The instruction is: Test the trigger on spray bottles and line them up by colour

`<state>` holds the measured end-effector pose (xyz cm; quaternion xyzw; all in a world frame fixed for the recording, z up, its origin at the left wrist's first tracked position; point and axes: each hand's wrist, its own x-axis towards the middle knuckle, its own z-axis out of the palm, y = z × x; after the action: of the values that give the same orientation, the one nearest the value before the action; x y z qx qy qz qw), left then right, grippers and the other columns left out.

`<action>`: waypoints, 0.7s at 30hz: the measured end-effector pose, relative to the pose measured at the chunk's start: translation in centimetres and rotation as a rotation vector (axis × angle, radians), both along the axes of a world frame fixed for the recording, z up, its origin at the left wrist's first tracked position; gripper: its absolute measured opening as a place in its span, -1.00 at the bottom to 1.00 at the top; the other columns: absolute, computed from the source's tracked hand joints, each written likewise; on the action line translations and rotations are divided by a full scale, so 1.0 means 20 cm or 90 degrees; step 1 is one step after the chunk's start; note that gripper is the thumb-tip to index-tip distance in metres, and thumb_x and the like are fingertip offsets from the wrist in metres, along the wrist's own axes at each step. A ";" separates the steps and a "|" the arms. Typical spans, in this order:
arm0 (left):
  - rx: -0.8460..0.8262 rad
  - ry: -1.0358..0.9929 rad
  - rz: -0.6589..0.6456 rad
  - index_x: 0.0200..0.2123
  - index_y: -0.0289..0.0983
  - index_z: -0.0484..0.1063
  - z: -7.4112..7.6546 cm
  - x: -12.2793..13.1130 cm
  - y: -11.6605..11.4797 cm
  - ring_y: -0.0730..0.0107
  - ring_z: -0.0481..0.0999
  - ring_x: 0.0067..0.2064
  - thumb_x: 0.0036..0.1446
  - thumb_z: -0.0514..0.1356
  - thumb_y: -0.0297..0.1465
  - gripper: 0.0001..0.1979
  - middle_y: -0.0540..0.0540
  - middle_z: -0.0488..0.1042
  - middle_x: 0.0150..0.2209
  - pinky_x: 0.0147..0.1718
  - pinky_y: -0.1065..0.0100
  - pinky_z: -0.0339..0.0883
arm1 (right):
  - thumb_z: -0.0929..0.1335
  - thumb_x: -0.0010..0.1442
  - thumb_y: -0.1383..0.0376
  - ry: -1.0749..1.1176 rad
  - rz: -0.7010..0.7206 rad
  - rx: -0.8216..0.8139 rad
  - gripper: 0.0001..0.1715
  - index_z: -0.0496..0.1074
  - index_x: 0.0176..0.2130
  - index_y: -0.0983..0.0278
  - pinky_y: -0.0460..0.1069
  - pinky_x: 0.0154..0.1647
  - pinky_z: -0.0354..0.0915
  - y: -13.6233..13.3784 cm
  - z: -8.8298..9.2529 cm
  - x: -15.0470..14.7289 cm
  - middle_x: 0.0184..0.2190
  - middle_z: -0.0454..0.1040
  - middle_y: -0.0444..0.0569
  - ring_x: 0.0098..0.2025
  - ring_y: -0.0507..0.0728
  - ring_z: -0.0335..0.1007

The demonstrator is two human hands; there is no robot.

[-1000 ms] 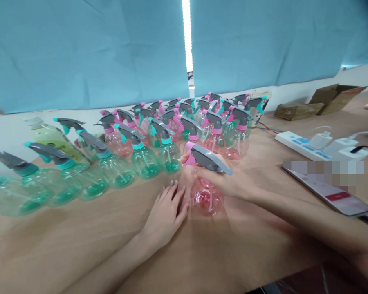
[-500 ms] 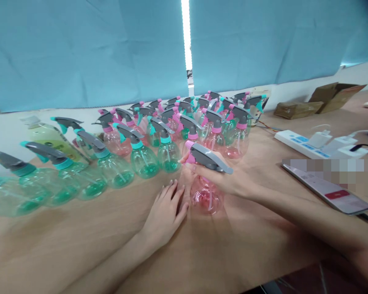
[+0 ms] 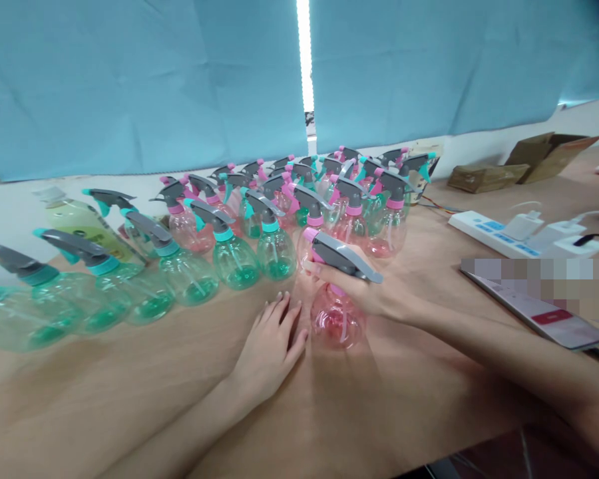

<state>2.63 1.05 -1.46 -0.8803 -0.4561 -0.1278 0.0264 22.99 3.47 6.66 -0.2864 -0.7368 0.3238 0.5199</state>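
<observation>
Backdrop: two creased teal-blue cloth panels [image 3: 130, 86] hang across the far side
Light: a bright white vertical strip [image 3: 305, 53] shows in the gap between them
Wall: a white band [image 3: 579, 126] runs below the cloth
Furniture: a light wooden counter [image 3: 144, 399] spans the view
Floor: dark reddish floor [image 3: 484, 459] shows beyond its near edge, lower right

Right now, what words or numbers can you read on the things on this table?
I can't read any words or numbers clearly.
Label on the yellow-green bottle: dark print, too small and blurred to read.
Screen of the phone: red bar and grey lines, too blurred to read.
White power strip: blue marks, too small to read.
</observation>
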 end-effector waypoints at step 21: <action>-0.008 0.002 0.001 0.19 -0.34 0.29 -0.01 -0.01 0.01 0.00 0.21 0.29 0.37 -0.02 -0.24 -0.57 -0.34 0.25 0.27 0.19 -0.06 0.14 | 0.34 0.19 0.25 -0.030 0.014 -0.095 -0.78 0.44 -0.13 0.20 0.03 -0.15 0.38 -0.04 0.03 0.01 -0.16 0.52 -0.04 -0.21 0.10 0.43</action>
<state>2.50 1.16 -1.59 -0.8803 -0.4576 -0.1233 0.0220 23.09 2.69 7.35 -0.3235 -0.7255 0.3772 0.4761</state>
